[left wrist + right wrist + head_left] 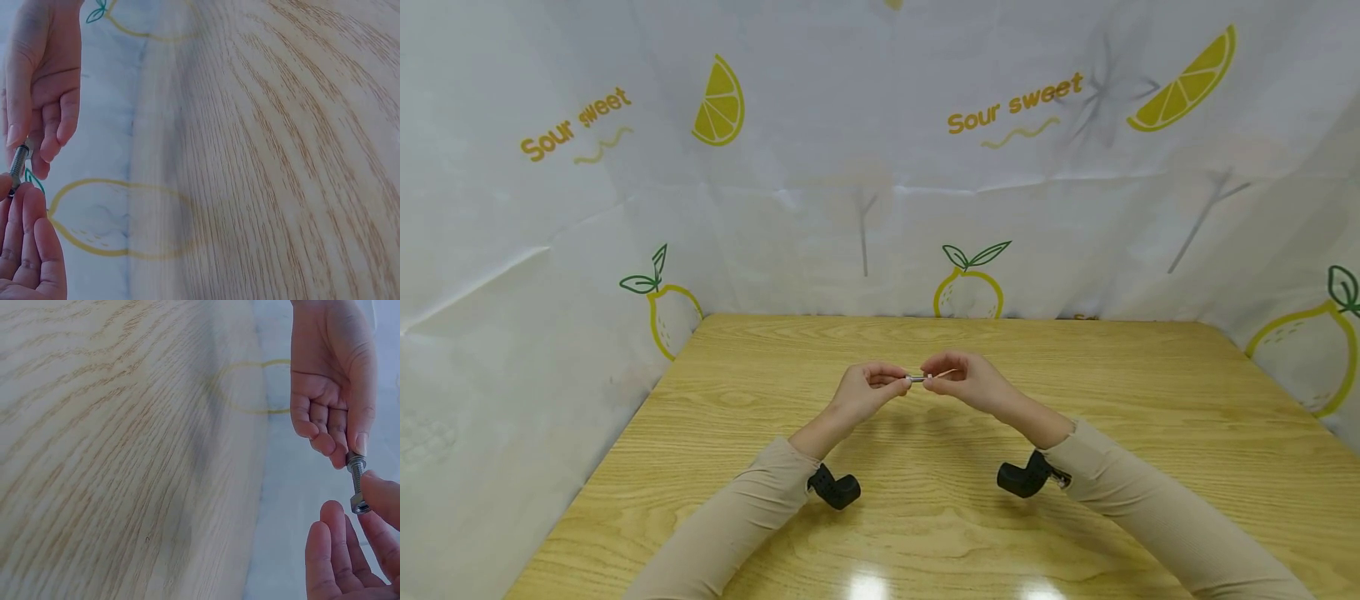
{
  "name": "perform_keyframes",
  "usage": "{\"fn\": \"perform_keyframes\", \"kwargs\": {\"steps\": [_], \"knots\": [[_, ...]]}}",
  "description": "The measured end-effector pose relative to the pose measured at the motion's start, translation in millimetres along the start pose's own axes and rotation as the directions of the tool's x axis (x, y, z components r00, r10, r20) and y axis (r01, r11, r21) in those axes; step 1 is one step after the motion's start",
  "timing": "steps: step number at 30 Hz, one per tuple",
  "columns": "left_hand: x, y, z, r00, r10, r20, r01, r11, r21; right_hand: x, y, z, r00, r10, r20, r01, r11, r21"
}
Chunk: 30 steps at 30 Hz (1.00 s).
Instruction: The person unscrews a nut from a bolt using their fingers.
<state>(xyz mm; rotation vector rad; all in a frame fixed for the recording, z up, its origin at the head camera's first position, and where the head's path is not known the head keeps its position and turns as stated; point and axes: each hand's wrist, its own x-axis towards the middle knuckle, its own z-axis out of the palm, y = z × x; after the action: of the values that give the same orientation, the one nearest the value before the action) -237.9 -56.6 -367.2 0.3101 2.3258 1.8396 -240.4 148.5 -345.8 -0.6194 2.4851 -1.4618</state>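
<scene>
A small metal bolt [917, 379] is held level between my two hands, above the table. My left hand [863, 393] pinches one end between thumb and fingertips. At the opposite end, the thumb and fingers of my right hand [976, 385] hold the hexagonal nut [359, 504] on the bolt. The right wrist view shows the bare thread between the hands and a round collar against the left fingertips. In the left wrist view, fingers partly cover both ends of the bolt [19, 164].
A wood-grain table [760, 350] lies beneath both hands. White cloth [820, 108] with lemon prints hangs behind it and at its sides. Black wrist mounts [837, 488] sit on both forearms.
</scene>
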Motion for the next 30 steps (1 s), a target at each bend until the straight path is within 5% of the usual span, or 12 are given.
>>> {"fn": "perform_keyframes", "kwargs": {"steps": [18, 30], "knots": [[-0.2, 1.5, -0.7, 1.0, -0.017, 0.004, 0.017, 1.0, -0.008, 2.3, 2.0, 0.4, 0.999, 0.01, 0.044, -0.01, 1.0, 0.004], [-20.6, 29.1, -2.0, 1.0, -0.019, 0.012, 0.019, 1.0, 0.003, 2.6, 1.6, -1.3, 0.999, 0.025, 0.045, -0.025, 1.0, 0.009]]}}
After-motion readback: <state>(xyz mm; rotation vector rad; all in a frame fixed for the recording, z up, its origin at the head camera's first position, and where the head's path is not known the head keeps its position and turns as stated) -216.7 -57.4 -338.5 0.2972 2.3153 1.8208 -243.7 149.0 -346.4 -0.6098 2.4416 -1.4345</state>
